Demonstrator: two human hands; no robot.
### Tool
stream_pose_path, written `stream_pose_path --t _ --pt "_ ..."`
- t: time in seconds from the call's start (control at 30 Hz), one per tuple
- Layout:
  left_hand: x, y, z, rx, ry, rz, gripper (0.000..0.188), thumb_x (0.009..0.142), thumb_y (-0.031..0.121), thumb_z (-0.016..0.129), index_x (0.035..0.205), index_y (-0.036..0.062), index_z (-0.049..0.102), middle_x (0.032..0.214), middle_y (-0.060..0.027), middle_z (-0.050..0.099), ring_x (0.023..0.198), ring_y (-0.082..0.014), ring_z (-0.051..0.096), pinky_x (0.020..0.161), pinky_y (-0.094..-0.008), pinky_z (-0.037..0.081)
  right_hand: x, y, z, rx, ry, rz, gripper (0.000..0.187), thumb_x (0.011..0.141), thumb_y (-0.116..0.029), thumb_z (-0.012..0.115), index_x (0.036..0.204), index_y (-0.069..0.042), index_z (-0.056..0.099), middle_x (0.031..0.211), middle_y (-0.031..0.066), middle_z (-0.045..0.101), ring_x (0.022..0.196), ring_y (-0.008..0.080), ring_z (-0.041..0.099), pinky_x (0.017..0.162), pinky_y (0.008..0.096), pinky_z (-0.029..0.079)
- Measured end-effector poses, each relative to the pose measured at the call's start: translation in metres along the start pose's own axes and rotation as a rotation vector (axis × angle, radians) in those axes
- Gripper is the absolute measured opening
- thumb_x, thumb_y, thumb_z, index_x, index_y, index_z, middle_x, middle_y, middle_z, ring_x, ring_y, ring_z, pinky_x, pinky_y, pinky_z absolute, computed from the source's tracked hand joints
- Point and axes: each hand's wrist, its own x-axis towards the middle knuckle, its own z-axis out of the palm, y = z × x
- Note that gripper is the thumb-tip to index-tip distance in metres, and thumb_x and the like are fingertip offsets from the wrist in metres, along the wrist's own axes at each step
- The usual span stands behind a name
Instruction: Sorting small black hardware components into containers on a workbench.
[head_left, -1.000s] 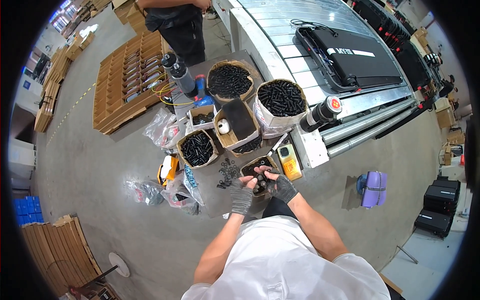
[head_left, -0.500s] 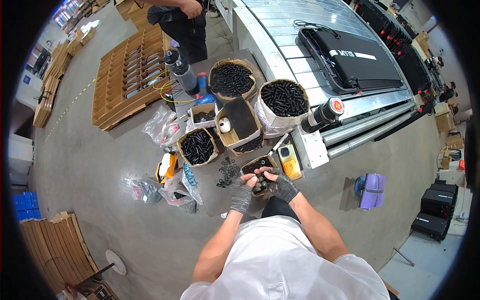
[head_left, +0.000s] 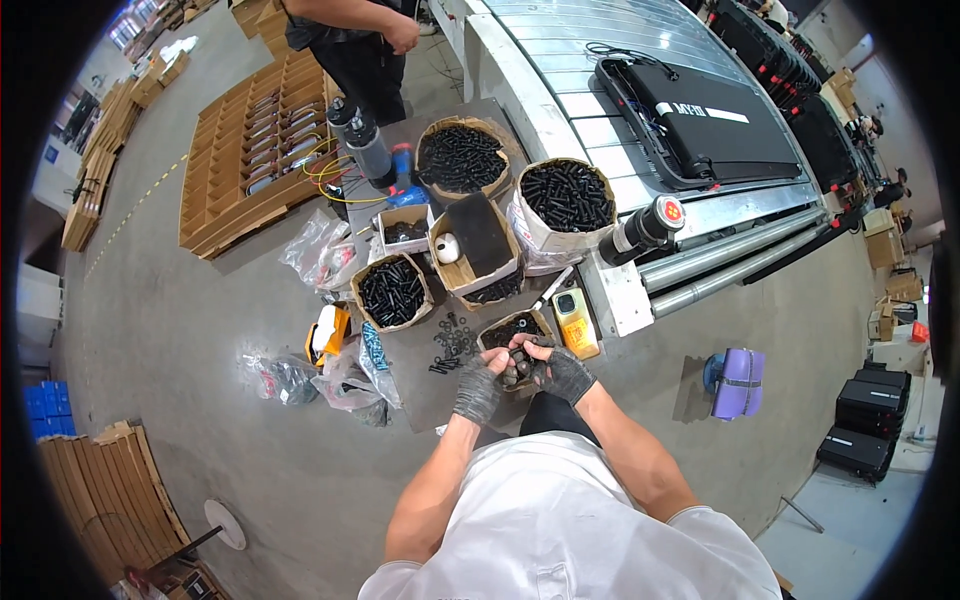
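Both my hands wear dark grey fingerless gloves and meet over a small cardboard box [head_left: 497, 332] of small dark parts at the table's near edge. My left hand [head_left: 481, 386] is closed in a pinch, its fingertips almost touching the right ones. My right hand [head_left: 560, 372] is also closed, thumb and fingers bent together above the box. Whatever lies between the fingertips is too small and dark to name. Left of the box, loose black rings and short bolts [head_left: 452, 345] are scattered on the table. Close to my right hand lies a yellowish phone [head_left: 575, 322].
Boxes of black bolts [head_left: 392, 293] and a white-sided bucket [head_left: 566, 205] of black cylindrical parts stand beyond. A conveyor [head_left: 620, 291] with rollers and a black case [head_left: 715, 125] is at right. Another person [head_left: 372, 60] stands at the far left beside a divided cardboard tray [head_left: 222, 168].
My fingers have shifted slightly over the small box and stay closed. The other person's hand has moved a little to the right. The whole view has shifted slightly.
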Motion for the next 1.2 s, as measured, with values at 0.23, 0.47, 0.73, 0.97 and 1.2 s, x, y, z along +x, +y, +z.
stream_pose_path --t 0.23,0.47,0.73,0.97,1.2 --pt "-0.003 0.001 -0.003 -0.182 0.005 -0.13 0.017 0.088 0.015 0.068 0.097 0.0015 0.063 0.084 -0.0037 0.063 0.073 -0.0116 0.058 0.068 -0.0226 0.051 0.004 0.008 -0.009 -0.054 0.108 -0.036 0.03 0.09 -0.013 0.063 0.118 -0.003 0.058 0.104 0.0051 0.063 0.095 0.017 0.062 0.084 0.0273 0.05" --pt "0.013 -0.014 -0.003 -0.26 -0.17 -0.155 0.028 0.089 0.022 0.068 0.11 0.0044 0.062 0.097 -0.0031 0.066 0.084 -0.0116 0.06 0.077 -0.0251 0.049 -0.004 0.002 -0.014 -0.064 -0.021 -0.083 0.03 0.091 -0.022 0.064 0.115 -0.004 0.059 0.103 0.0084 0.066 0.097 0.0191 0.064 0.089 0.034 0.051" --pt "0.077 0.011 0.017 0.401 -0.311 0.056 0.046 0.089 0.022 0.067 0.128 0.0007 0.055 0.114 -0.0051 0.06 0.102 -0.0144 0.056 0.091 -0.0282 0.044 0.02 0.025 -0.009 -0.342 -0.041 -0.154 0.039 0.097 -0.031 0.055 0.125 -0.004 0.056 0.105 0.003 0.065 0.086 0.0075 0.058 0.077 0.0226 0.049" --pt "0.099 0.045 0.083 0.502 -0.429 0.187 0.047 0.089 0.022 0.067 0.128 0.0008 0.055 0.114 -0.0058 0.06 0.102 -0.0151 0.056 0.091 -0.0286 0.044 0.018 0.023 -0.031 -0.817 0.135 -0.555 0.034 0.092 -0.03 0.061 0.109 0.0 0.067 0.093 0.0066 0.067 0.082 0.0124 0.062 0.074 0.0248 0.05" --pt "0.077 0.03 0.068 0.514 -0.335 0.247 0.047 0.089 0.022 0.066 0.129 0.001 0.055 0.114 -0.0065 0.061 0.102 -0.0158 0.056 0.092 -0.0289 0.044 0.002 0.029 -0.014 -1.162 0.27 -0.707 0.03 0.093 -0.027 0.054 0.102 -0.002 0.067 0.09 0.0092 0.068 0.082 0.0197 0.064 0.074 0.031 0.049"
